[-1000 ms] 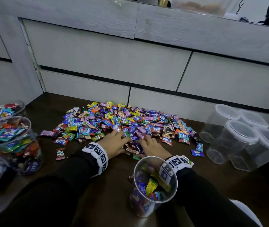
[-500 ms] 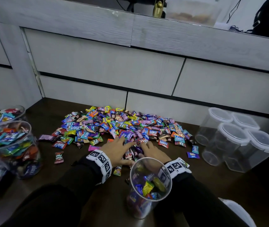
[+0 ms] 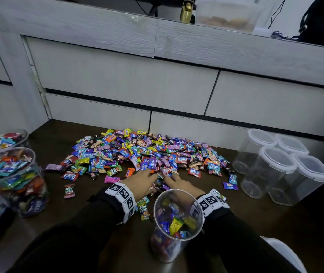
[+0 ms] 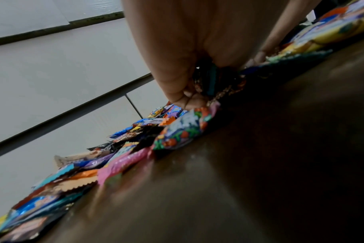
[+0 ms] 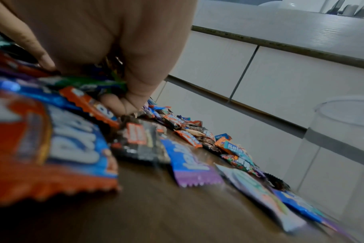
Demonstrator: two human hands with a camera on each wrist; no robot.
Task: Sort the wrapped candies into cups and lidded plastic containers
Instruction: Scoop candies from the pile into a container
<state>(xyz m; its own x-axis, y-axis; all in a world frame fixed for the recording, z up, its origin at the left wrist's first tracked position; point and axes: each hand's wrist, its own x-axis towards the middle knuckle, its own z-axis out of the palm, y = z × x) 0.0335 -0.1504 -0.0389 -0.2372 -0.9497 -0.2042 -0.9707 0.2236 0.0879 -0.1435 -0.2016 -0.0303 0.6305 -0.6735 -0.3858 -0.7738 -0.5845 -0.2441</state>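
Raking with both hands at the near edge of the candy pile (image 3: 145,154), you have a small clump trapped between them. Left hand (image 3: 140,183): fingers curled down over several wrappers, per the left wrist view. Right hand (image 3: 178,184): likewise curled, wrappers bunched under the palm.

Risk: the open cup (image 3: 177,223) stands just at your right wrist; a sideways drag of the sleeve could tip it and spill what is sorted. Loose foil wrappers may also slip from a scooping hold and scatter across the dark table (image 3: 236,223).

Candies: small flat sachets with crimped ends, mixed colours, many marked "Relaxa", heaped against the drawer fronts. Lidded containers (image 3: 283,170) stand at right, apparently unfilled.
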